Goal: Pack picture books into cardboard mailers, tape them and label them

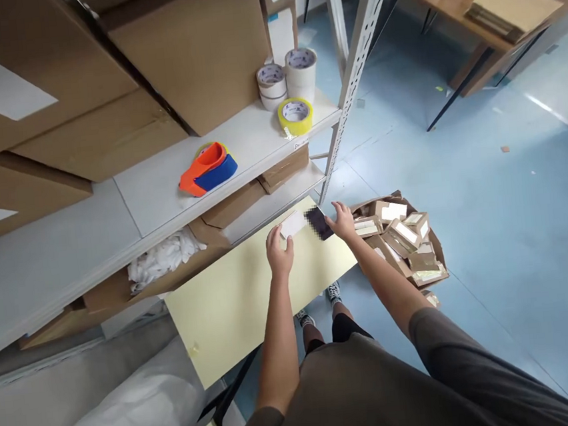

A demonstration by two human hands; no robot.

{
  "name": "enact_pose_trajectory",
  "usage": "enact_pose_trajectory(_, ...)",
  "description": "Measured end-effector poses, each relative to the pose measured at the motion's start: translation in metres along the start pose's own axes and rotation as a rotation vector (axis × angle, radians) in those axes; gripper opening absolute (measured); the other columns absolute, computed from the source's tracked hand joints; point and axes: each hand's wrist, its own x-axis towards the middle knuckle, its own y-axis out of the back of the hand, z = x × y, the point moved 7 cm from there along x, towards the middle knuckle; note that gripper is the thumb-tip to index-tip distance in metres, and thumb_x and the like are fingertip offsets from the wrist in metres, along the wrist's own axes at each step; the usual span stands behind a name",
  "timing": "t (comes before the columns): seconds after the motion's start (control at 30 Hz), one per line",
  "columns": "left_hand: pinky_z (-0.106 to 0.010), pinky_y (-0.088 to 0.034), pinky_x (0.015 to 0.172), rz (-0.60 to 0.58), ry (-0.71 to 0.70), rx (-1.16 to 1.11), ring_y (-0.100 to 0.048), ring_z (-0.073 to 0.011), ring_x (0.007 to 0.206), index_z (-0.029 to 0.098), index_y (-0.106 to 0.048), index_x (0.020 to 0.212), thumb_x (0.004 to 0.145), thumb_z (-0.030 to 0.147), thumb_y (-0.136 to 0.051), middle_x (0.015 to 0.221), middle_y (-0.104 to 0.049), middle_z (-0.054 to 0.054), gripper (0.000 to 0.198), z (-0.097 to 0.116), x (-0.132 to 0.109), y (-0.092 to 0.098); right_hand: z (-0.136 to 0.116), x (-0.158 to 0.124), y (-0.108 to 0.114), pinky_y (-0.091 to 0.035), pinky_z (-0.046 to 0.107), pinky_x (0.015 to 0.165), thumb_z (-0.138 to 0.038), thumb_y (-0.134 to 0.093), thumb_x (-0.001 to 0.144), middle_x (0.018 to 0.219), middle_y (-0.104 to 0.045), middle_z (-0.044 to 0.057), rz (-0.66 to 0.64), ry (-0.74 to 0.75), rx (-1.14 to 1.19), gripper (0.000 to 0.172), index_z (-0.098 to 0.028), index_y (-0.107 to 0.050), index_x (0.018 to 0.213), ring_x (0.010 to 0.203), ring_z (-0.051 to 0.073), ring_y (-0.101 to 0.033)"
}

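The left hand (280,252) reached over the pale yellow counter (231,295), its thumb and fingers parted around the near corner of a flat white box (292,224). Its fingertips met the edge of the box, but whether they gripped it or merely rested there could not be told. The right hand (342,222) was open, fingers spread away from the thumb, with the thumb at the near edge of a dark flat item (321,224). That item lay between the two hands, just beside the white box, and part of it was pixelated, so its details were hidden.

To the right of the right hand, lower down on the blue floor (495,219), stood an open carton (440,255) filled with small brown boxes (401,237), several bearing white labels. Beyond the hands ran a grey shelf (252,150). On it, further out than the left hand and to its left, sat an orange and blue tape dispenser (208,170); straight out past the hands were a yellow tape roll (285,124) and white tape rolls (301,81). Large cardboard boxes (203,53) stood on the same shelf, left of the rolls.
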Motion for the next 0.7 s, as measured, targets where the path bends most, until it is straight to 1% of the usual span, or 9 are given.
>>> enact_pose_trajectory(0.1, -0.044, -0.057, 0.108, 0.020, 0.058, 0.021, -0.055, -0.0298, 0.144, 0.025, -0.061, 0.150, 0.102, 0.034, -0.060, 0.153, -0.059, -0.015, 0.049, -0.022, -0.008, -0.010, 0.021, 0.018, -0.046, -0.045, 0.055, 0.113, -0.045, -0.061, 0.097, 0.163, -0.046, 0.024, -0.076, -0.047, -0.011, 0.065, -0.013, -0.054, 0.153, 0.142, 0.042, -0.045)
enact_pose_trajectory(0.17, -0.044, -0.058, 0.106, 0.037, 0.094, 0.040, -0.055, -0.0298, 0.144, 0.025, -0.062, 0.149, 0.102, 0.035, -0.060, 0.153, -0.059, -0.016, 0.048, -0.033, -0.012, -0.017, 0.030, 0.026, -0.070, -0.045, 0.056, 0.112, -0.043, -0.061, 0.096, 0.167, -0.042, 0.024, -0.122, -0.061, -0.036, 0.065, -0.013, -0.053, 0.153, 0.144, 0.043, -0.043)
enact_pose_trajectory(0.27, -0.043, -0.057, 0.107, 0.055, 0.121, 0.065, -0.055, -0.0293, 0.144, 0.025, -0.061, 0.150, 0.103, 0.035, -0.060, 0.153, -0.059, -0.015, 0.048, -0.040, -0.015, -0.029, 0.036, 0.032, -0.094, -0.043, 0.057, 0.112, -0.039, -0.062, 0.095, 0.170, -0.038, 0.023, -0.175, -0.057, -0.078, 0.066, -0.013, -0.051, 0.155, 0.145, 0.044, -0.042)
enact_pose_trajectory(0.37, -0.043, -0.056, 0.110, 0.066, 0.124, 0.073, -0.055, -0.0286, 0.144, 0.026, -0.061, 0.150, 0.103, 0.035, -0.060, 0.153, -0.059, -0.015, 0.048, -0.038, -0.013, -0.039, 0.036, 0.032, -0.107, -0.042, 0.057, 0.113, -0.039, -0.064, 0.094, 0.173, -0.034, 0.022, -0.240, -0.011, -0.109, 0.069, -0.014, -0.049, 0.157, 0.147, 0.044, -0.039)
enact_pose_trajectory(0.43, -0.043, -0.055, 0.111, 0.069, 0.123, 0.066, -0.055, -0.0279, 0.144, 0.026, -0.061, 0.150, 0.103, 0.034, -0.060, 0.153, -0.059, -0.014, 0.048, -0.034, -0.010, -0.043, 0.036, 0.031, -0.111, -0.042, 0.056, 0.112, -0.040, -0.064, 0.095, 0.174, -0.032, 0.022, -0.279, 0.021, -0.115, 0.069, -0.015, -0.049, 0.158, 0.147, 0.044, -0.039)
enact_pose_trajectory(0.53, -0.044, -0.053, 0.114, 0.074, 0.124, 0.051, -0.055, -0.0273, 0.145, 0.027, -0.061, 0.150, 0.103, 0.033, -0.060, 0.154, -0.059, -0.013, 0.048, -0.027, -0.008, -0.042, 0.040, 0.030, -0.108, -0.043, 0.057, 0.112, -0.040, -0.060, 0.097, 0.173, -0.033, 0.022, -0.290, -0.008, -0.098, 0.066, -0.014, -0.049, 0.157, 0.147, 0.044, -0.040)
enact_pose_trajectory(0.63, -0.045, -0.051, 0.117, 0.093, 0.130, 0.049, -0.054, -0.0274, 0.146, 0.028, -0.061, 0.150, 0.102, 0.032, -0.061, 0.154, -0.059, -0.012, 0.048, -0.021, -0.006, -0.032, 0.034, 0.030, -0.092, -0.044, 0.058, 0.112, -0.041, -0.057, 0.099, 0.169, -0.039, 0.024, -0.242, -0.016, -0.034, 0.063, -0.013, -0.052, 0.155, 0.145, 0.043, -0.044)
enact_pose_trajectory(0.7, -0.046, -0.049, 0.120, 0.124, 0.133, 0.057, -0.054, -0.0280, 0.146, 0.027, -0.062, 0.149, 0.102, 0.032, -0.061, 0.153, -0.060, -0.013, 0.047, -0.017, -0.007, -0.019, 0.020, 0.028, -0.074, -0.044, 0.057, 0.114, -0.041, -0.057, 0.098, 0.166, -0.044, 0.023, -0.179, 0.042, 0.030, 0.061, -0.013, -0.054, 0.153, 0.144, 0.041, -0.046)
